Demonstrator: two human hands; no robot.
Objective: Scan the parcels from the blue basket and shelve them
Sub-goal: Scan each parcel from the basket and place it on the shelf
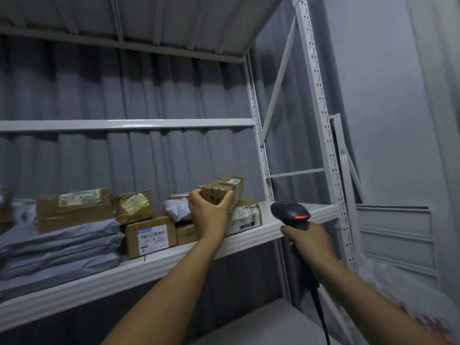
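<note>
My left hand (208,210) grips the near end of a long brown cardboard parcel (225,190), holding it over another taped box (246,215) at the right end of the white shelf (154,267). My right hand (307,241) holds a black barcode scanner (291,213) by its handle, its red light lit, just in front of the shelf edge. The scanner's cable (321,317) hangs down. The blue basket is out of view.
Several parcels lie on the shelf: a labelled box (149,236), a small taped box (134,206), a wide box (74,209), grey mailer bags (57,247), a white bag (176,207). White uprights (323,135) stand to the right. A lower shelf (273,324) lies below.
</note>
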